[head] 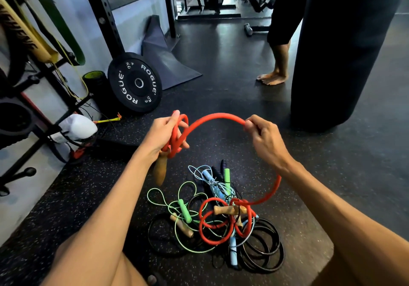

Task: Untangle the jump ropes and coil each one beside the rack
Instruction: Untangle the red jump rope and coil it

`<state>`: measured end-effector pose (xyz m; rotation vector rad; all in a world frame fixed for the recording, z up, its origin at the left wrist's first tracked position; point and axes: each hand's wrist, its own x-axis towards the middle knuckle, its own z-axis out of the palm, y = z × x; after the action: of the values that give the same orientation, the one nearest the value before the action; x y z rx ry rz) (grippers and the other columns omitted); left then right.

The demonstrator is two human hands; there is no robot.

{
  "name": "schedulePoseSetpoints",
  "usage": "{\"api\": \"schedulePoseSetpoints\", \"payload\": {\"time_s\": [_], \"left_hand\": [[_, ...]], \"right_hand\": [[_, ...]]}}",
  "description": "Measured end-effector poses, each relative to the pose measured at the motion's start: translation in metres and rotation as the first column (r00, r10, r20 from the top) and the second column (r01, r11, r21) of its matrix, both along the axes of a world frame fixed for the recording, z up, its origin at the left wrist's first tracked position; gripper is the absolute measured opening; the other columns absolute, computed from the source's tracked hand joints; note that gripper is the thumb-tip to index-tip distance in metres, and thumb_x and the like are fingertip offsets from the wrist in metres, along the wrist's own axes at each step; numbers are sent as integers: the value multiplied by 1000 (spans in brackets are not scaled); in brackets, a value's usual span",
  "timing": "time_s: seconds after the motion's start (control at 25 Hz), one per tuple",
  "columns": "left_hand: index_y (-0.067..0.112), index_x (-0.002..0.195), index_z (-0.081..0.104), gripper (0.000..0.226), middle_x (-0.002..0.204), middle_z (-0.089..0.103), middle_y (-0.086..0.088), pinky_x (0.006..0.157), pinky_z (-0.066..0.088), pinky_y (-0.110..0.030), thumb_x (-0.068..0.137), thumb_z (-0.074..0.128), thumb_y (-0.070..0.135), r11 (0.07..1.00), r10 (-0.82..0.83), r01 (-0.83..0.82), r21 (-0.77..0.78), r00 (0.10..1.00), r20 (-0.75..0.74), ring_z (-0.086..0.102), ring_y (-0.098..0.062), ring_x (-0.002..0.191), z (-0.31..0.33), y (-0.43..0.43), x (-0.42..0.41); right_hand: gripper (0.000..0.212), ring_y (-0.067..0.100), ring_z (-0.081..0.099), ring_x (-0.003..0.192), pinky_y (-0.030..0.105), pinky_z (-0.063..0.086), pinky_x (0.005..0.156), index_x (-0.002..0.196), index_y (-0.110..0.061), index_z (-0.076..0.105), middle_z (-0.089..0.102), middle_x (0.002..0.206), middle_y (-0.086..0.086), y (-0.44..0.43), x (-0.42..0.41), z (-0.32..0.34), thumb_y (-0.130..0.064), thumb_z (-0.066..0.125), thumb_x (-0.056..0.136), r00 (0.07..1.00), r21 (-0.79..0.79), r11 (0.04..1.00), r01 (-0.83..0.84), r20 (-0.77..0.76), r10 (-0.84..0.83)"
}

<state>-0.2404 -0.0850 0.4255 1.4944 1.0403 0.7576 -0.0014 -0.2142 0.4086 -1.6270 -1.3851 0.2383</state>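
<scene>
Head view: red jump rope (218, 116) held between both hands above the tangle (221, 215)

The left hand (164, 134) grips a small bundle of red loops. Its fingers are curled round them and its thumb (176, 114) is laid along the top of the uppermost loop. A wooden handle (160, 171) hangs below this hand, just under the wrist.

From the bundle the rope rises in an arch to the right hand (263, 139), which pinches it between thumb and forefinger (248, 123). The other fingers are curled loosely behind. The rope passes out of sight under that hand and shows again below the wrist. From there it curves down and left into the pile on the floor.

There the red rope lies in several loops round a second wooden handle (229, 210). It is mixed with a thin green rope (159, 203) and its green handle (184, 211), a pale blue rope (212, 182) and a coil of black rope (263, 252). Which strands cross over which in the middle of the pile cannot be told.

The pile lies on speckled black flooring (88, 197), between the person's forearms and well below both hands. The dark rack (104, 9) stands to the upper left, and a black weight plate (135, 83) leans at its foot. A black punching bag (332, 53) hangs to the right. Beside the bag are another person's bare feet (271, 78).
</scene>
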Motion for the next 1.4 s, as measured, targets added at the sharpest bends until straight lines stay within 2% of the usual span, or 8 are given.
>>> {"api": "schedulePoseSetpoints", "payload": {"time_s": [0.16, 0.32, 0.68, 1.04, 1.12, 1.2, 1.28, 1.4], "left_hand": [[5, 88, 72, 51, 54, 61, -22, 45, 45, -23, 103, 43, 45, 987, 2, 28, 159, 983, -184, 62, -22, 40, 3, 9, -15], [1, 91, 72, 53, 44, 54, -10, 38, 42, -22, 101, 46, 46, 988, -118, 139, 67, 962, -247, 52, -19, 33, 6, 0, -16], [4, 89, 76, 58, 50, 50, -10, 47, 43, -26, 100, 45, 51, 959, -281, 276, -57, 925, -256, 49, -21, 38, 3, -3, -12], [-4, 94, 71, 57, 54, 58, -14, 48, 49, -28, 103, 42, 44, 977, -210, 210, -23, 951, -228, 57, -25, 41, 4, -3, -6], [-7, 95, 70, 58, 53, 57, -14, 47, 48, -28, 103, 43, 44, 974, -228, 224, -40, 953, -202, 55, -25, 40, 5, 1, -11], [-8, 97, 69, 61, 51, 52, -12, 46, 45, -27, 103, 42, 46, 964, -264, 257, -65, 953, -151, 50, -21, 37, 8, 5, -16], [-9, 100, 69, 63, 50, 45, -9, 47, 42, -27, 103, 38, 46, 944, -319, 312, -108, 946, -58, 43, -19, 35, 13, 5, -19], [-10, 103, 66, 63, 47, 37, -7, 45, 39, -26, 102, 35, 46, 881, -437, 445, -165, 896, 79, 35, -16, 32, 20, -3, -17]], "right_hand": [[42, 5, 31, 45, 20, 26, 44, 71, -12, 54, 40, 51, -9, -1, 1, 10, -27, 40, 108, 954, -203, 961, -189, -269, 131], [38, 8, 22, 46, 18, 19, 38, 73, -16, 48, 30, 52, -7, -4, 0, 16, -35, 43, 105, 734, -165, 902, -399, -647, 206], [19, 11, 43, 57, 35, 37, 55, 82, -11, 59, 56, 64, 13, -7, -10, 10, -21, 61, 98, 997, 54, 997, -49, -65, 53], [39, 4, 34, 46, 21, 28, 48, 74, -8, 63, 40, 54, -7, 6, -3, 9, -27, 48, 104, 994, -120, 992, -45, -101, 33], [43, 7, 26, 44, 23, 21, 42, 72, -8, 58, 31, 52, -4, 5, -3, 15, -32, 44, 105, 871, -147, 955, -257, -464, 162], [39, 6, 15, 45, 22, 12, 40, 73, -11, 52, 18, 56, -6, 1, -2, 22, -34, 41, 103, 504, -52, 873, -484, -832, 230], [38, 6, 9, 47, 21, 10, 39, 69, -15, 48, 12, 59, -7, -2, 0, 26, -37, 40, 99, 213, 58, 810, -583, -952, 221], [43, 7, 9, 45, 21, 12, 38, 63, -20, 43, 11, 56, -8, -2, 1, 18, -38, 36, 101, 40, 151, 782, -604, -975, 219]]}}
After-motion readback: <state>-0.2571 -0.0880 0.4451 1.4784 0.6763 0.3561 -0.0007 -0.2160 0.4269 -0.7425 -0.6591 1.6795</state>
